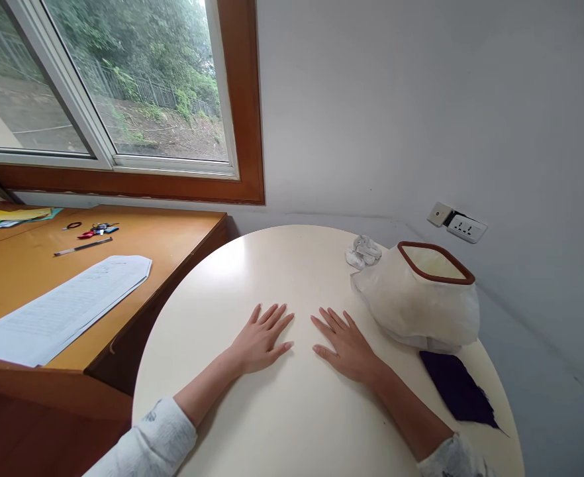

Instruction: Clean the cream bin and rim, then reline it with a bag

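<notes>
On a round cream table (302, 424), my left hand (261, 341) lies flat, palm down, with its fingers spread. My right hand (344, 346) rests the same way a short distance to its right, and neither holds anything. Right of my right hand stands a waste bin (424, 305) with a brown rim and a whitish bag draped over its sides. A dark purple piece of cloth (458, 387) with a frayed edge lies in front of the bin. Behind the bin's left side sits a crumpled white bundle (363, 252), its kind unclear.
To the left is a wooden desk (187, 232) with stacked papers (68, 311), a pen (82, 247), small red and blue items (98, 230) and coloured sheets (14, 215). A wall (351, 119) with a socket (465, 228) borders the table, beside a window (143, 86).
</notes>
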`<action>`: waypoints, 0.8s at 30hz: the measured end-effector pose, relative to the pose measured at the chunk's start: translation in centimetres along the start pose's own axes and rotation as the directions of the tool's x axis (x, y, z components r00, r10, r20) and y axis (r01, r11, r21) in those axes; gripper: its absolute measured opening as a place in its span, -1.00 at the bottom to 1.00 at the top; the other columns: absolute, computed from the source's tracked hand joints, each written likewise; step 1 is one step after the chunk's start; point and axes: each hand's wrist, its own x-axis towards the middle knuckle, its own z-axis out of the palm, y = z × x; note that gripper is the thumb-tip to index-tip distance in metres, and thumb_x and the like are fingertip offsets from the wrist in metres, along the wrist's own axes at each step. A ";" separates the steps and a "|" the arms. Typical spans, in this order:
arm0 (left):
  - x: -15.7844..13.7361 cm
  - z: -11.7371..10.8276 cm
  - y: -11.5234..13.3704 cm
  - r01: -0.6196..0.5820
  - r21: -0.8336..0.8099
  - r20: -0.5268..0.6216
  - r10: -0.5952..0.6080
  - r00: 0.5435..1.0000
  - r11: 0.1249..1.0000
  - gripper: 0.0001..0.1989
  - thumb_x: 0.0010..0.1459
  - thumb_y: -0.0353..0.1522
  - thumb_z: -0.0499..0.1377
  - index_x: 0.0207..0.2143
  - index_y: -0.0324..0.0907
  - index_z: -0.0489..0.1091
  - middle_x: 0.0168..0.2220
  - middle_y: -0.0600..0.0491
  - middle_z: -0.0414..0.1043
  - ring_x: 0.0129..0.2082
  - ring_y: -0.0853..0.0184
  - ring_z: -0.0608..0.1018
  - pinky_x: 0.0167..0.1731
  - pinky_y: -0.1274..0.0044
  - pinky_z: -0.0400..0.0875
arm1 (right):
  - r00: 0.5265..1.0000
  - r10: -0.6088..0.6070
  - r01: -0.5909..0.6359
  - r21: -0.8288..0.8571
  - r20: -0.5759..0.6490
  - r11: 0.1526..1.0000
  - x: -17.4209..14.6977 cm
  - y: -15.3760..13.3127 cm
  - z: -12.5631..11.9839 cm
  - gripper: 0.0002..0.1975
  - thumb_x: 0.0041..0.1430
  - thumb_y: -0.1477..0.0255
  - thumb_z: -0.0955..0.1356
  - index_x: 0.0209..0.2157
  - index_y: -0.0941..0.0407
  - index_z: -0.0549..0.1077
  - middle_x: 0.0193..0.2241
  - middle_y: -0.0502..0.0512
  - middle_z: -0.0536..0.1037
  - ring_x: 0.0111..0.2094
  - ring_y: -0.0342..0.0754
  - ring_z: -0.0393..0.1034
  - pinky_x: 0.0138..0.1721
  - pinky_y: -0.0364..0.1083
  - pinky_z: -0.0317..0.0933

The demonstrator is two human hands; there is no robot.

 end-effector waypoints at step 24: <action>-0.1 0.1 -0.1 -0.002 -0.008 -0.038 0.001 0.999 1.000 -0.42 0.22 -0.04 -0.18 0.26 0.08 -0.21 0.29 0.06 -0.16 0.27 0.14 -0.03 0.19 0.16 -0.19 | 1.000 0.013 -0.013 0.055 -0.003 0.998 -0.2 -0.2 -0.3 -0.38 0.21 0.01 -0.03 0.25 -0.07 -0.10 0.29 -0.04 -0.19 0.29 -0.07 -0.38 0.23 0.06 -0.50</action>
